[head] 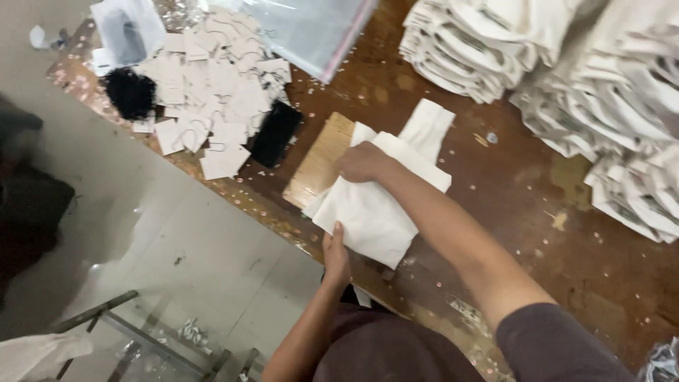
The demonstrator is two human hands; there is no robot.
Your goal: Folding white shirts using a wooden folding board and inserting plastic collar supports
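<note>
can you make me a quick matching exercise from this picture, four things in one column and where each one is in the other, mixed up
Things:
1 white cloth bag
2 wooden board
3 paper tags
4 stacks of folded bags

Places:
A far right of table
B under both hands
C far left, in a loose pile
D partly under the cloth bag

Pairs: 1-B, 2-D, 3-C, 4-A. Left hand grips the near edge; right hand presses on top.

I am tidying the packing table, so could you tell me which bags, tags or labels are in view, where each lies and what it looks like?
Paper tags: heap at the table's far left; small, pale rectangles with thin string loops.
Clear plastic bag: top centre, flat, with a pink edge strip.
Small plastic bag: top left corner, whitish, something dark inside.
Black flat rectangle: beside the tags; kind unclear.
</note>
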